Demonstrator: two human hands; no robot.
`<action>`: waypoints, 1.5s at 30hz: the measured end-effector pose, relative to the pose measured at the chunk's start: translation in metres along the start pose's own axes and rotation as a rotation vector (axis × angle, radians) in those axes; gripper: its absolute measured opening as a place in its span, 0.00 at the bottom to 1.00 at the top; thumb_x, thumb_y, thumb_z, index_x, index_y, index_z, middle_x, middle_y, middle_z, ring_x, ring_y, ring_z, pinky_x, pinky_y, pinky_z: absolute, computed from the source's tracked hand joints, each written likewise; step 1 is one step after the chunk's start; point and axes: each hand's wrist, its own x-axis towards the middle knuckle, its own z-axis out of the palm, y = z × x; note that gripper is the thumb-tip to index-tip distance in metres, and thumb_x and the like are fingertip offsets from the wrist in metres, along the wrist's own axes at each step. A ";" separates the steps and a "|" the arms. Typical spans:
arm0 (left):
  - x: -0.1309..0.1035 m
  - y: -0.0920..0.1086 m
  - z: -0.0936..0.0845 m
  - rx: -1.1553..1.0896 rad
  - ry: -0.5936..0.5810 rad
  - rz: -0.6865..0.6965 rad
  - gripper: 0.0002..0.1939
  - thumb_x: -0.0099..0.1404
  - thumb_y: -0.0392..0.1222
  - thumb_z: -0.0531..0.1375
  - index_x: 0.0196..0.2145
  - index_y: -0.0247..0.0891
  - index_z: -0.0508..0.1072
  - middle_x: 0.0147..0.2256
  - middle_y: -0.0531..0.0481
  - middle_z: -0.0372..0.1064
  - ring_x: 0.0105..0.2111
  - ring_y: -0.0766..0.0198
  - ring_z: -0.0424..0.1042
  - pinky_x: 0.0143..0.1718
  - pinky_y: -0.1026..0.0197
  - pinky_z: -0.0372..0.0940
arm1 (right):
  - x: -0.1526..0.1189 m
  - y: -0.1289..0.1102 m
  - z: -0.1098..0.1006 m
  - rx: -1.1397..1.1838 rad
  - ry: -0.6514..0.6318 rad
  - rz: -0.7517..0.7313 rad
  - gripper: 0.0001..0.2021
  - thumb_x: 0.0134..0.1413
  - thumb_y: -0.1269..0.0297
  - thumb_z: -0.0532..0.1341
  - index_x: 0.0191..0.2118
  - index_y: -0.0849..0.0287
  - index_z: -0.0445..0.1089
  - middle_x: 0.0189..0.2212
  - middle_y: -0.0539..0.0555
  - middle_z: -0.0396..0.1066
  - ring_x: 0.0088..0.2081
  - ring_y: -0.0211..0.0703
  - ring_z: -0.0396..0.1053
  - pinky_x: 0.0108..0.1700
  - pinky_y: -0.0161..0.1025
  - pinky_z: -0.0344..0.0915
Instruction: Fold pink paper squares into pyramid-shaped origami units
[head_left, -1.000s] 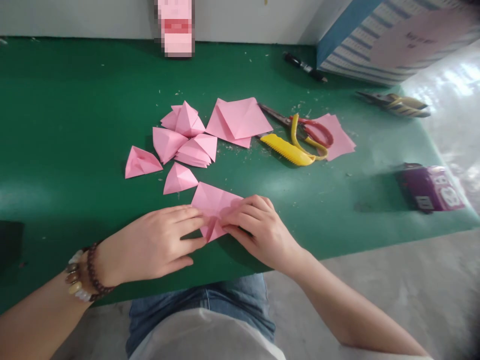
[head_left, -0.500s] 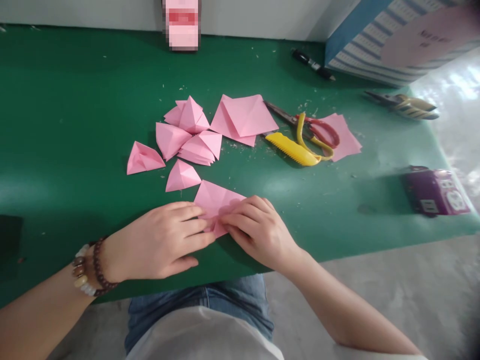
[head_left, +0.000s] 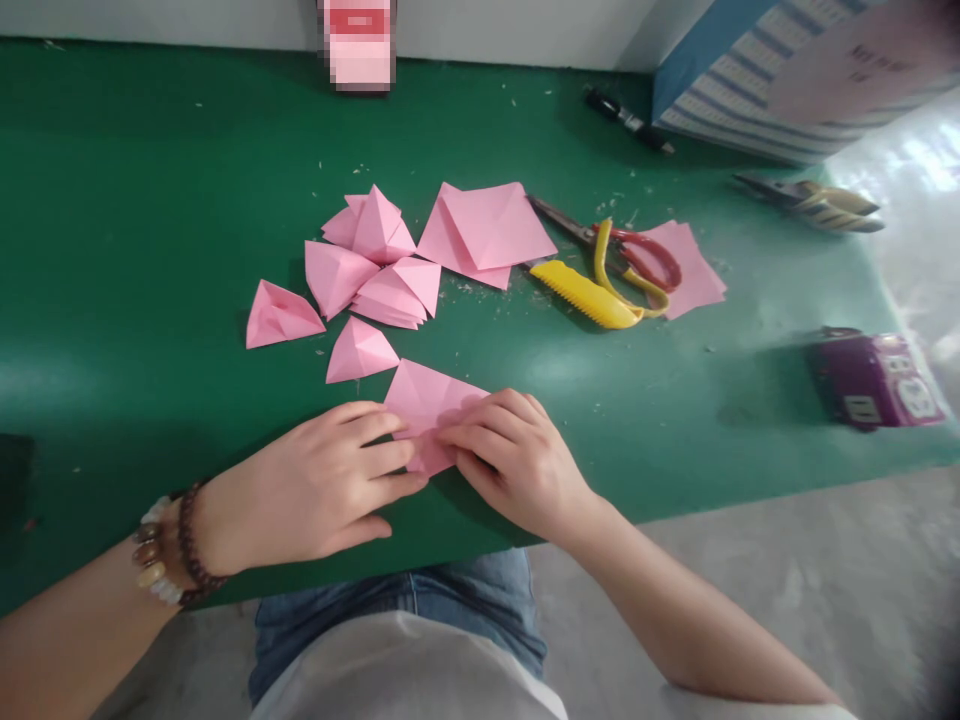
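Note:
A creased pink paper sheet (head_left: 429,395) lies on the green table near its front edge, partly covered by both hands. My left hand (head_left: 322,487) rests flat with fingers apart, its fingertips on the sheet's left side. My right hand (head_left: 517,460) has its fingers pressed together on the sheet's right part, gripping the paper; its thumb tip is tucked below. Just above the sheet sits a folded pink piece (head_left: 361,350), with another folded piece (head_left: 281,315) to the left and several more stacked (head_left: 379,230) behind.
Pink squares (head_left: 495,230) lie beside scissors (head_left: 637,265) and a yellow-handled cutter (head_left: 585,295). More pink paper (head_left: 694,270), a pen (head_left: 626,120), pliers (head_left: 814,200), a purple box (head_left: 877,380) and a striped box (head_left: 742,90) are at the right.
The view has shifted slightly. My left hand has moved a little left on the paper, and my right hand stays nearly in place. The sheet looks flatter between the fingertips.

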 end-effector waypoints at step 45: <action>0.001 0.003 0.003 -0.028 0.026 -0.038 0.20 0.63 0.51 0.65 0.49 0.42 0.71 0.56 0.49 0.68 0.57 0.50 0.62 0.59 0.44 0.59 | -0.045 -0.076 -0.014 0.575 -0.307 0.618 0.12 0.59 0.71 0.54 0.46 0.53 0.52 0.58 0.64 0.67 0.19 0.29 0.64 0.23 0.33 0.65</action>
